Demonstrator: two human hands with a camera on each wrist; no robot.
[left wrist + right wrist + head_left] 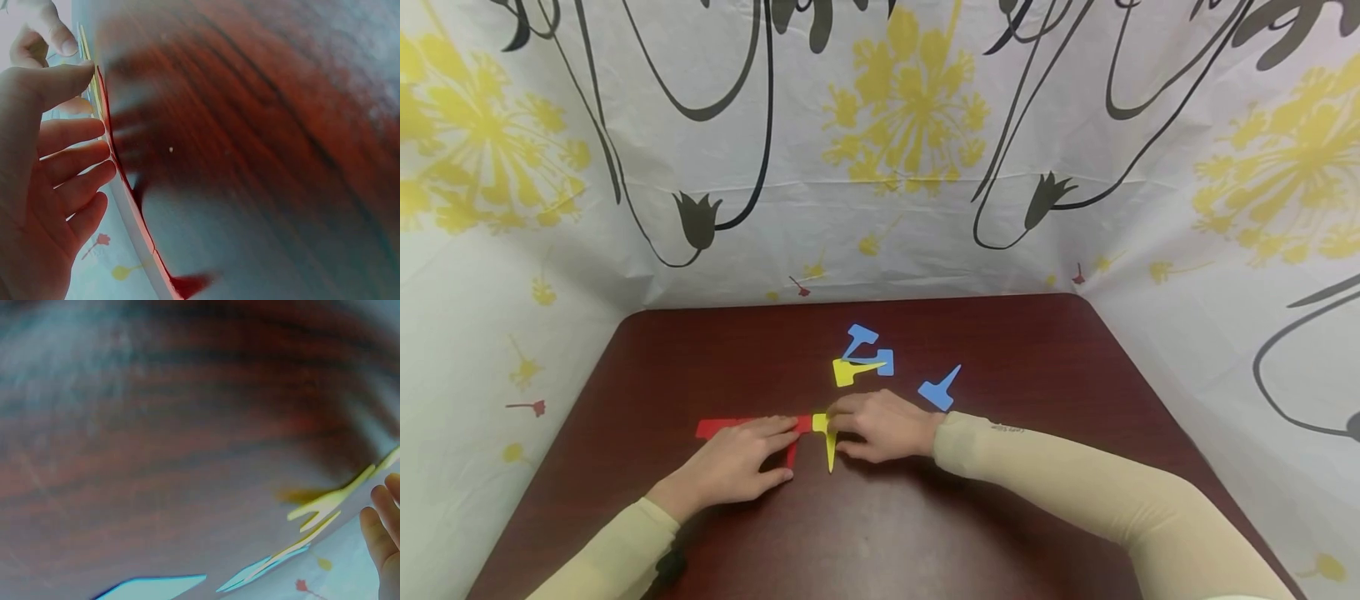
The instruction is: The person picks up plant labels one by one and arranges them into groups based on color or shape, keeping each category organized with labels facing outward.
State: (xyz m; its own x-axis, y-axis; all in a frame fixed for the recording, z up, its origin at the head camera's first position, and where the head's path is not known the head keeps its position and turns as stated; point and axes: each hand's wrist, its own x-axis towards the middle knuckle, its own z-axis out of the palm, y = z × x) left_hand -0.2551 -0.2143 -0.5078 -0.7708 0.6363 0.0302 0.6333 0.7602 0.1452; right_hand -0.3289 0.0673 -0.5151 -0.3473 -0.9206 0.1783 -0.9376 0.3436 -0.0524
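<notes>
My left hand (737,458) lies palm down with its fingertips on a row of flat red T-shaped plant tags (715,428), partly covering them. From the left wrist view, its fingers reach straight to the red edge (147,234). A yellow T-shaped tag (831,450) adjoins the right end of the red row, its point toward me. My right hand (880,425) touches this tag with its fingertips and hides part of what lies beneath. In the right wrist view, its relaxed fingers (375,534) are at the edge, beside yellow tags (328,501).
Behind the hands, another yellow tag (844,372) lies against two blue tags (886,362). A separate blue tag (938,393) lies near the right wrist. The dark red-brown table (1000,350) meets a patterned cloth (865,242) at its back and sides.
</notes>
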